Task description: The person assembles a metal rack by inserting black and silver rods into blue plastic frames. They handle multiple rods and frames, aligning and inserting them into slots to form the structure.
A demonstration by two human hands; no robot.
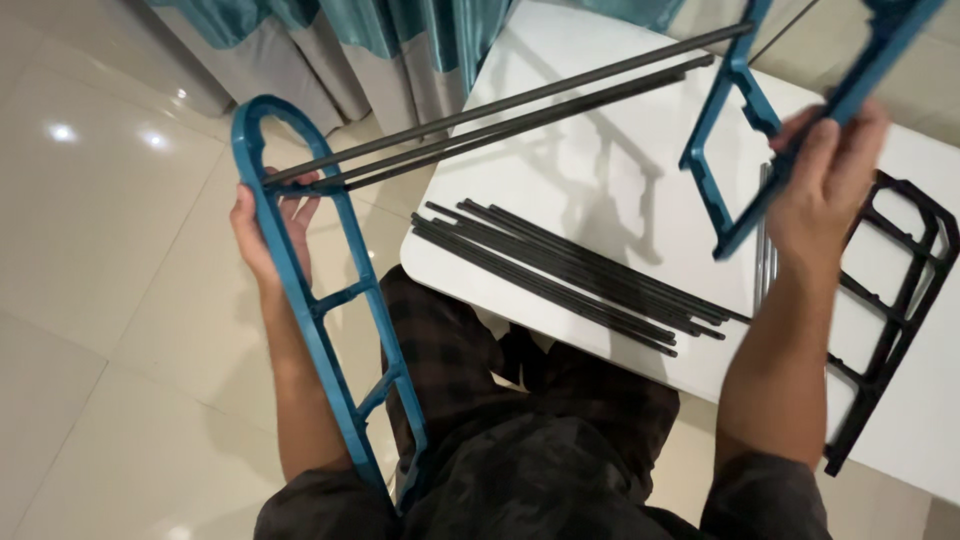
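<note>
The white counter (610, 190) carries loose black rods (560, 270) and a black frame (895, 320) (far right). The left hand (268, 225) grips one blue frame (315, 310); the right hand (825, 180) grips another blue frame (770, 120), with three dark rods (520, 115) spanning between them.

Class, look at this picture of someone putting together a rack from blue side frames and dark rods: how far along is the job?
Done: three dark rods already run between the two blue frames. In hand: the left hand grips the left blue frame, and the right hand holds the right blue frame. Left: a bundle of loose rods and a black frame lie on the white table.
</note>
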